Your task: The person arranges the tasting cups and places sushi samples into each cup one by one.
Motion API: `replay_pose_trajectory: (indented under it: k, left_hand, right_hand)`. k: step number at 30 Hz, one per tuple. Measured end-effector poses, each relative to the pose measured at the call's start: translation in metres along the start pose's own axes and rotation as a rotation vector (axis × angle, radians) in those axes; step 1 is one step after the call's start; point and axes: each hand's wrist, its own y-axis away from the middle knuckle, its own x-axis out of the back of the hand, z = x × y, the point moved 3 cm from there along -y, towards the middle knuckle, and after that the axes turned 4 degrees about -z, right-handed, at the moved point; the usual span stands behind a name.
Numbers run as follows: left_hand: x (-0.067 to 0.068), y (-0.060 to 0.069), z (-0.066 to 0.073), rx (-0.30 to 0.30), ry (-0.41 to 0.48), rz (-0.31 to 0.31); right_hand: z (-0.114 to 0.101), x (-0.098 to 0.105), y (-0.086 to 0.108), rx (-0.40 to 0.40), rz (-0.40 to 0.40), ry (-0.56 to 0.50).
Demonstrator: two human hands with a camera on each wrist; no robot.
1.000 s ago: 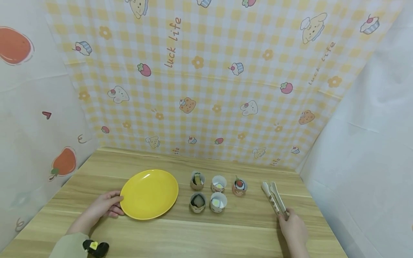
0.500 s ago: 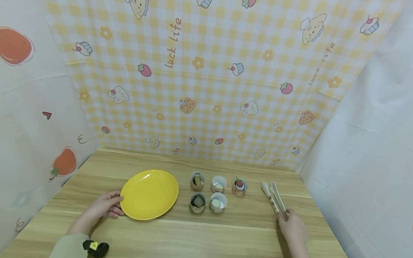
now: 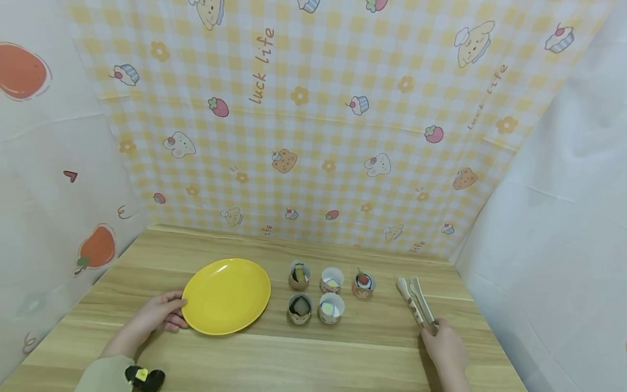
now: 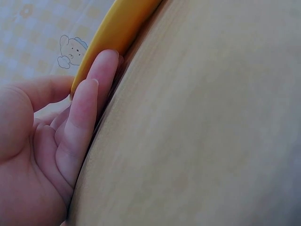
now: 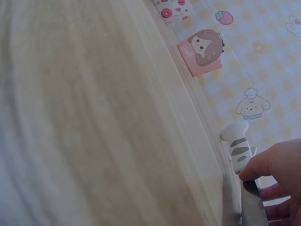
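Note:
At the left, my left hand (image 3: 159,313) pinches the rim of a round yellow plate (image 3: 226,296) lying on the table. In the left wrist view, the thumb is above the plate's edge (image 4: 120,26) and fingers (image 4: 77,122) are tucked beneath it. My right hand (image 3: 446,345) holds a pair of pale tongs (image 3: 423,302) by the near end, their tips apart and pointing away from me. The right wrist view shows thumb and fingers around the tongs (image 5: 239,146), which have brown stripes; nothing is between the tips.
Between plate and tongs stand several small paper cups. Nearest the tongs, a pink cup (image 3: 363,289) holds a red-topped piece. Pale cups (image 3: 331,317) hold white-and-yellow pieces; brownish cups (image 3: 300,320) hold darker pieces. A checked cloth (image 3: 318,125) hangs behind the table (image 3: 274,365).

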Motion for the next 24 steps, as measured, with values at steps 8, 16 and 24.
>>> replay_pose_trajectory:
  k: [8, 16, 24]
  left_hand:
    - [-0.0007, -0.0004, -0.0010, 0.004, 0.015, 0.000]
    - [-0.0011, -0.0012, -0.0014, 0.010, 0.001, 0.020]
    - [-0.0019, -0.0001, -0.0005, 0.020, 0.003, 0.037]
  right_hand:
    - [0.0018, -0.0009, -0.0009, 0.005, 0.004, -0.006]
    - [0.0030, -0.0003, -0.0009, 0.011, -0.010, -0.002]
    - [0.0033, 0.0011, -0.0017, 0.035, -0.027, -0.002]
